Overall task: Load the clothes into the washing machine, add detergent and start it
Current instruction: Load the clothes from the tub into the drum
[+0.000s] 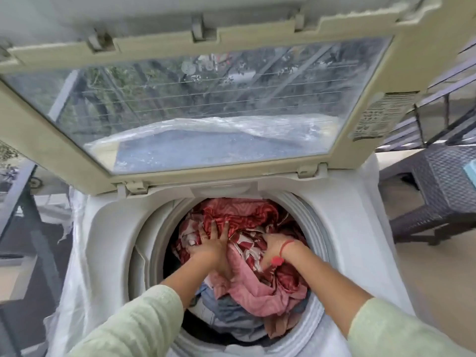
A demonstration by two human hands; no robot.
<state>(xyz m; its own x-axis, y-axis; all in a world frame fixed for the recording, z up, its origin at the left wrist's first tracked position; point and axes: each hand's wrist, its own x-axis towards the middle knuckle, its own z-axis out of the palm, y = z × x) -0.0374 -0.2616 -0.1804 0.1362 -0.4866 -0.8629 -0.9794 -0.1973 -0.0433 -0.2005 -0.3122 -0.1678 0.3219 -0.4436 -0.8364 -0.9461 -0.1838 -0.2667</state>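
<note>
Head view, machine: the top-loading washing machine (pixel 342 228) stands in the middle, its glass lid (pixel 206 112) raised at the far side, the round drum mouth (pixel 152 243) open toward the camera.
Head view, clothes: the clothes (pixel 257 287) lie heaped inside the drum, nearly up to the rim; red patterned cloth at the far side, a pink piece in the middle, blue-grey pieces at the near side.
Head view, left hand: the left hand (pixel 213 243) lies flat on the red cloth, fingers spread, pressing down and holding nothing.
Head view, right hand: the right hand (pixel 274 249), a red thread at its wrist, curls into the folds to the right; its fingertips are buried, so I cannot tell whether it pinches cloth.
Handling: the load looks soft, limp and light, likely to spring back up when released; broad palm pressure should serve better than fingertip pulls.
Where to hold: any stray fold is best gathered by a bunched handful.
Stage: loading seems nearly done; no detergent is in view.
Right side: a dark woven stool (pixel 443 191) stands well apart.
</note>
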